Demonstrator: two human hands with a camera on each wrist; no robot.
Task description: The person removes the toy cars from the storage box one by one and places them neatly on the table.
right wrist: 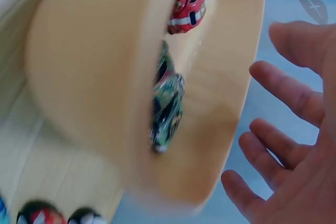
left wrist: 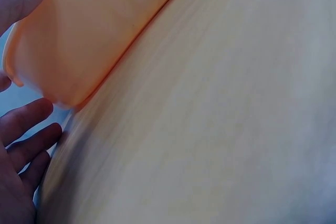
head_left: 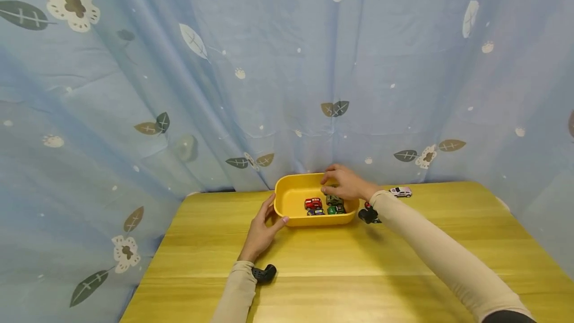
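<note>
A yellow plastic bin (head_left: 309, 221) stands near the table's back edge. Inside lie a red toy car (head_left: 313, 204), a camouflage-green toy car (head_left: 334, 200), a green toy car (head_left: 336, 210) and a purple-blue toy car (head_left: 316, 212). At the bin's left end, my left hand (head_left: 262, 231) touches the rim with its thumb, while several fingers spread loosely beside the outer wall. My right hand (head_left: 345, 183) is over the bin's far right part. In the right wrist view its fingers (right wrist: 286, 90) are spread beside the rim, with nothing held between them.
A pale toy car (head_left: 400, 192) sits on the wooden table (head_left: 202, 248) right of the bin. More small toys, including a red and black one (right wrist: 39, 213), lie beside the bin near my right wrist. A blue patterned curtain (head_left: 287, 64) hangs behind the table.
</note>
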